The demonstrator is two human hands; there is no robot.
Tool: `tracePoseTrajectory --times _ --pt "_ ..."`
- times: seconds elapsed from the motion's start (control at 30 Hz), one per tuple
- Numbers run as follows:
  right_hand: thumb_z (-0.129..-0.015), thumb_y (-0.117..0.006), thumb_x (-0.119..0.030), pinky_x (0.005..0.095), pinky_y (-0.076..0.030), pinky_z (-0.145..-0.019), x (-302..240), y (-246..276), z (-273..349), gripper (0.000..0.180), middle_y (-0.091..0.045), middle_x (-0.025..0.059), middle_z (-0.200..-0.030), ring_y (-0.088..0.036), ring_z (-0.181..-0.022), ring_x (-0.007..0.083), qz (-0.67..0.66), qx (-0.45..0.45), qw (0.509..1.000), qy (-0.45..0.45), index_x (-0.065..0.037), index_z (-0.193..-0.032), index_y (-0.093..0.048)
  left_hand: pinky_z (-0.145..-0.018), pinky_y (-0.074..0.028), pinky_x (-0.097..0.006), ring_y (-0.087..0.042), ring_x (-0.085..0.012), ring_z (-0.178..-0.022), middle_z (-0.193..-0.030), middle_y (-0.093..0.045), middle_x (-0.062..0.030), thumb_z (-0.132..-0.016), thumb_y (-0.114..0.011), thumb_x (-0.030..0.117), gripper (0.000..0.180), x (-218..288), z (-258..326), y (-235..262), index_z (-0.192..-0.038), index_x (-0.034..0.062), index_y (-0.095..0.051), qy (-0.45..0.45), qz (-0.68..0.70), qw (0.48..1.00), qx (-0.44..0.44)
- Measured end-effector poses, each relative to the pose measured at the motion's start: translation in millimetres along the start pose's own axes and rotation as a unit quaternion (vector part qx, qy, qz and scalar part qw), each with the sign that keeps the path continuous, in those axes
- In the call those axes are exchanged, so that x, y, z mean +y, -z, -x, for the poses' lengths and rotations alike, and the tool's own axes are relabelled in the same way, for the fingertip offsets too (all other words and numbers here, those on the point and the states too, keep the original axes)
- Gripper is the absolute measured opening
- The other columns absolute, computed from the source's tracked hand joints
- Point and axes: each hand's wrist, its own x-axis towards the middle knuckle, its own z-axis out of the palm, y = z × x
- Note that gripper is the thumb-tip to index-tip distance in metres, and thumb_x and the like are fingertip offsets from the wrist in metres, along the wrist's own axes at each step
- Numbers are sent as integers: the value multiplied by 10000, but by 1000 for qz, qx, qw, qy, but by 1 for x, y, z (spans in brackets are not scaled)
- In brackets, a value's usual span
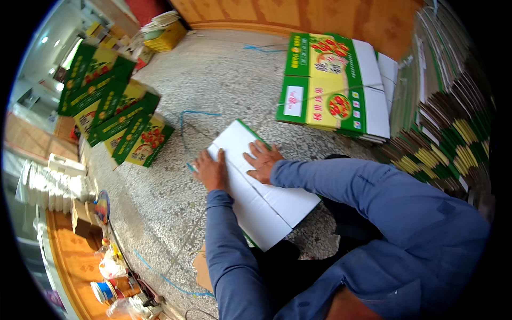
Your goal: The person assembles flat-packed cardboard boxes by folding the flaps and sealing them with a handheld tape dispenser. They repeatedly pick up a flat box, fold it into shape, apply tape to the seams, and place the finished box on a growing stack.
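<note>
1. the white-faced carton [261,210] lay flattened, white side up, on the speckled floor [224,69] just in front of the person; whether its near end rested on the legs could not be told.
2. the left hand [210,169] pressed palm-down near its far left edge, and the right hand [264,162] spread across its far right part. in both, the grip was loose: fingers apart, clamped on nothing.
3. this carton looked unfinished, since it had no raised box shape.
4. to the left, well apart, a staggered cluster of green cartons [122,106] seemed the finished share, though their insides were hidden.
5. at the upper right, a printed carton pile [325,80] lay flat, beside a tall cardboard stack [442,117]; by their look, much was left.
6. a blue strap [200,112] lay loose beyond the left hand.
</note>
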Motion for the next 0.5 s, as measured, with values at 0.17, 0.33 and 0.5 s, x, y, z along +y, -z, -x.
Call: tracePoseTrajectory --times 0.17,0.33,0.5 --pt "-840 -555 -539 651 -340 -990 17 5 -1 743 -266 180 -1512 -203 -1408 386 33 -47 997 50 -143 -1441 -375 -1056 -247 -559 -363 -355 -1318 -1394 -466 -159 -902 -500 555 658 6 -7 -9 -1326 52 -492 -23 -4 999 -32" --pt "-736 -710 -434 440 -453 -948 98 35 25 558 -567 200 -1174 -564 -1085 383 -241 -13 969 55 -83 -1165 -646 -982 -372 -482 -472 -388 -1168 -1260 -547 -227 -930 -512 489 610 4 -4 -13 -1287 -6 -523 -87 -33 995 22" --pt "-807 -645 -308 417 -525 -783 280 -7 198 311 -683 174 -926 -653 -854 336 -257 141 912 -288 -41 -960 -694 -1082 -312 -433 -382 -332 -1320 -1420 -441 -172 -949 -430 550 692 -6 -11 -11 -1383 11 -436 -55 -71 995 -52"
